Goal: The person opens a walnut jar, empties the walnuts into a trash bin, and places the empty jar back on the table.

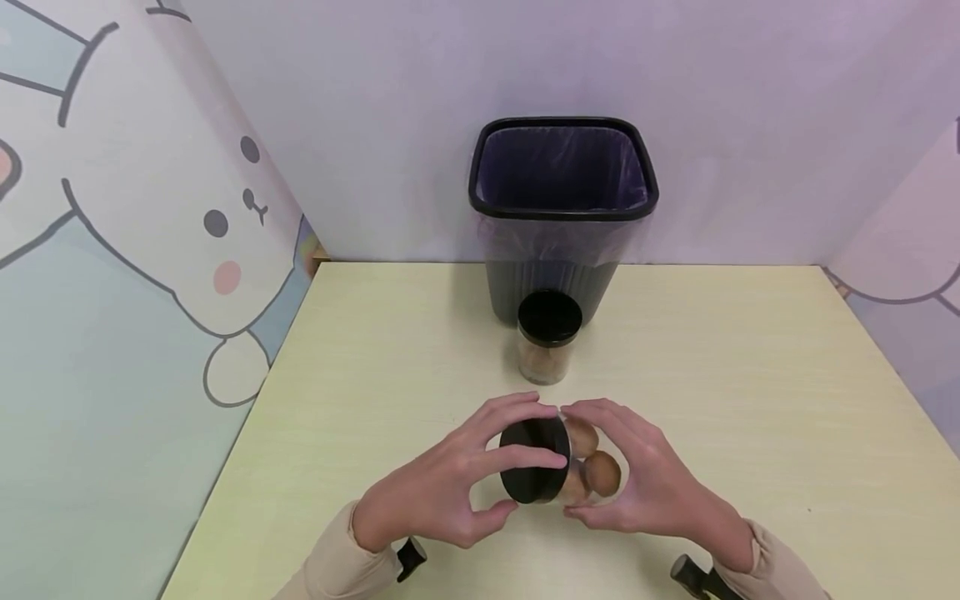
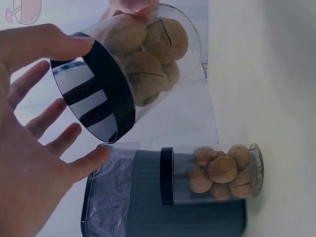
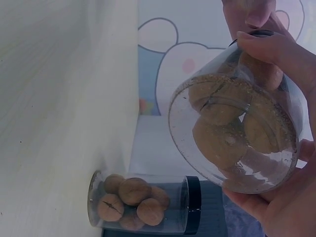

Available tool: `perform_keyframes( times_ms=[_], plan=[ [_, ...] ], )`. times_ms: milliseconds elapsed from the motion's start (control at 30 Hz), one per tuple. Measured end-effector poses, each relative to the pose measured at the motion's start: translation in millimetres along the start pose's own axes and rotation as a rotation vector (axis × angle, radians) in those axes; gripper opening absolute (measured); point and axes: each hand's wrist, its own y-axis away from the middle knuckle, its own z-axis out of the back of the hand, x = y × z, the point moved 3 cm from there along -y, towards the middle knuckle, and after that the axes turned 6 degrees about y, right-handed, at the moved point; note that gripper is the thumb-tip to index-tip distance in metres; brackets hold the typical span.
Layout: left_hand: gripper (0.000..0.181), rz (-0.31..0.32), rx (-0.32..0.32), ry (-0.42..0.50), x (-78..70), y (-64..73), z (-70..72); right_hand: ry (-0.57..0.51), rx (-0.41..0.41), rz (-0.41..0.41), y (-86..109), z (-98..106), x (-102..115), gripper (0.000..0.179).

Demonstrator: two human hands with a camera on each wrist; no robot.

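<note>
A clear jar (image 3: 232, 170) of walnuts (image 1: 602, 473) lies tilted on its side between the two hands, above the table, with its black lid (image 1: 531, 485) toward the left. My left hand (image 1: 453, 479) spreads its bent fingers around that lid; in the left wrist view the thumb touches the lid's rim. From the other side my right hand (image 1: 652, 479) grips the glass body between thumb and fingers. The jar's base faces the camera in the right wrist view. Just beyond the hands, a second walnut jar (image 1: 550, 329) stands upright under its own black lid.
Behind the second jar stands a dark bin (image 1: 566, 213) with a clear plastic liner folded over its rim. It is on the pale table (image 1: 712, 375), near the white back wall (image 1: 360, 150). Panels with cartoon animals (image 1: 127, 233) flank the table.
</note>
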Motion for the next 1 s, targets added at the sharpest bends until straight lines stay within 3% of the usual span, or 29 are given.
perform_keyframes(
  times_ms=[300, 633, 833, 1000],
  plan=[
    [0.068, 0.006, -0.024, 0.017, 5.0, -0.3, -2.9, 0.003, 0.005, 0.000, 1.4, 0, 1, 0.091],
    [0.072, 0.203, -0.071, 0.073, 11.9, 4.3, -5.9, 0.005, 0.010, -0.009, 3.5, -1, 0, 0.092],
    [0.072, 0.251, -0.131, 0.081, 14.7, 4.1, -8.6, 0.020, 0.010, -0.009, 4.1, -1, 0, 0.091],
    [0.073, 0.252, -0.163, 0.045, 16.2, 3.3, -10.0, 0.025, 0.004, -0.001, 4.3, -1, 0, 0.091]
  ],
)
